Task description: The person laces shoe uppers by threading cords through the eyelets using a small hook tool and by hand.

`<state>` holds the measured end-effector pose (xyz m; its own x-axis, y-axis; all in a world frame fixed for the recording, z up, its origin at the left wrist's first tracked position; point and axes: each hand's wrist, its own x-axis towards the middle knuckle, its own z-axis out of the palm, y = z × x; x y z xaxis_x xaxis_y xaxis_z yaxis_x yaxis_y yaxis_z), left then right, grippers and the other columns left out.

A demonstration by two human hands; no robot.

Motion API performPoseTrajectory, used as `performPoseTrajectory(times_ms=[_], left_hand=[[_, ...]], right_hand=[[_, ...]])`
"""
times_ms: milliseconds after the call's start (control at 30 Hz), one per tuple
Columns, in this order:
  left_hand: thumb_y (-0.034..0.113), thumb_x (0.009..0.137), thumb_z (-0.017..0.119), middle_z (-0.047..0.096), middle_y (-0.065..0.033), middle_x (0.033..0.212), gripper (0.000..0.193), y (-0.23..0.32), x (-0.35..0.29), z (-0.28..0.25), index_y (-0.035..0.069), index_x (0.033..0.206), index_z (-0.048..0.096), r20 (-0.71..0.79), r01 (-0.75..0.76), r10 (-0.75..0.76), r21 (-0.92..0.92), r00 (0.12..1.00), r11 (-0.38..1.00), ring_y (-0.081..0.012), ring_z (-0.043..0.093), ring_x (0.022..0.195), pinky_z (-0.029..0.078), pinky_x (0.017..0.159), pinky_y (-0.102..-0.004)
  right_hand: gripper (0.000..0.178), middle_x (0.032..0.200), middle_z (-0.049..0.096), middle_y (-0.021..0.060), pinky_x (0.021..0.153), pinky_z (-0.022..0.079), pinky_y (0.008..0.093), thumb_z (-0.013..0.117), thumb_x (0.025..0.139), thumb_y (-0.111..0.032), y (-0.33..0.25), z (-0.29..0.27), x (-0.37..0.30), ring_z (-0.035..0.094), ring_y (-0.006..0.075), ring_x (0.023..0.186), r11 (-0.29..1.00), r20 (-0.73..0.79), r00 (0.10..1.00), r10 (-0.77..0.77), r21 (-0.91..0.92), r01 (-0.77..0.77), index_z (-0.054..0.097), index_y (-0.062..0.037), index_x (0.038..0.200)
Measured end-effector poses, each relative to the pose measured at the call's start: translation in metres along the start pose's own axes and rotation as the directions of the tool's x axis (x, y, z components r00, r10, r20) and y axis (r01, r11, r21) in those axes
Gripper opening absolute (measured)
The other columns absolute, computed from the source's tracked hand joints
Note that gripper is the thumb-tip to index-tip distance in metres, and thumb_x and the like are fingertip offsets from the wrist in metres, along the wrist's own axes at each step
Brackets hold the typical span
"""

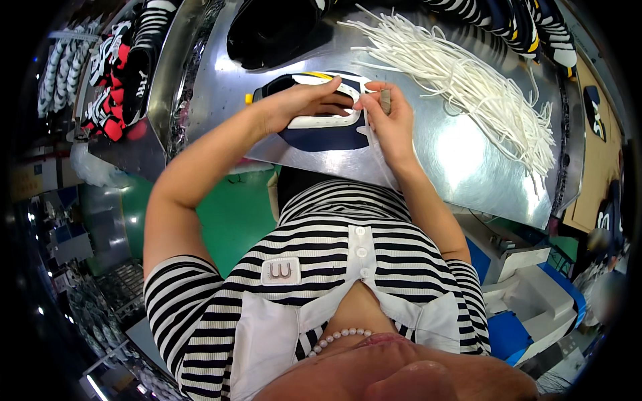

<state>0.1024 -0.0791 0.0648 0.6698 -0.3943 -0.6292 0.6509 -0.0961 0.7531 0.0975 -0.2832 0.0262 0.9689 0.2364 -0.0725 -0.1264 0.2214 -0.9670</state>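
Observation:
A navy and white shoe upper point(328, 139) with a yellow stripe lies on the metal table in front of me. My left hand point(301, 103) grips it, with the fingers reaching into the white-edged opening and the thumb along the far edge. Close by on the right, my right hand point(391, 120) pinches a white shoelace point(380, 152) at the upper's white eyelet edge. Part of the lace trails down past the table's near edge. A beige wrap point(385, 101) sits around one right finger. The lace's tip is hidden between my fingers.
A big heap of white shoelaces point(461, 83) covers the right of the metal table point(441, 147). At the back stand a black item point(271, 33) and stacked navy, white and yellow uppers point(491, 27). Red, black and white uppers point(110, 100) hang at the left.

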Motion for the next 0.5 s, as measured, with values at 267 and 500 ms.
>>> performPoseTrajectory(times_ms=[267,500], left_hand=[[0.036,0.102,0.054,0.063,-0.0096,0.122,0.048,-0.022,-0.007,0.037,-0.004,0.127,0.057,-0.195,-0.293,0.234,-0.380,0.952,0.877,-0.0182,0.056,0.117,0.039,0.108,-0.0312],[0.020,0.096,0.066,0.070,-0.0038,0.092,0.022,-0.025,-0.021,0.058,0.001,0.107,0.070,-0.358,-0.544,0.450,-0.229,0.818,0.807,-0.0112,0.064,0.084,0.051,0.077,-0.0225]], right_hand=[[0.029,0.082,0.071,0.0082,0.065,0.050,0.0214,0.066,0.092,-0.007,-0.024,0.011,-0.015,0.066,0.0100,0.074,0.997,0.034,0.999,0.035,0.067,-0.037,0.048,-0.0018,0.115],[0.029,0.082,0.073,0.0102,0.067,0.049,0.0201,0.068,0.092,-0.009,-0.020,0.015,-0.019,0.068,0.0110,0.076,0.998,0.025,0.999,-0.047,-0.052,0.048,0.044,-0.0027,0.106]])
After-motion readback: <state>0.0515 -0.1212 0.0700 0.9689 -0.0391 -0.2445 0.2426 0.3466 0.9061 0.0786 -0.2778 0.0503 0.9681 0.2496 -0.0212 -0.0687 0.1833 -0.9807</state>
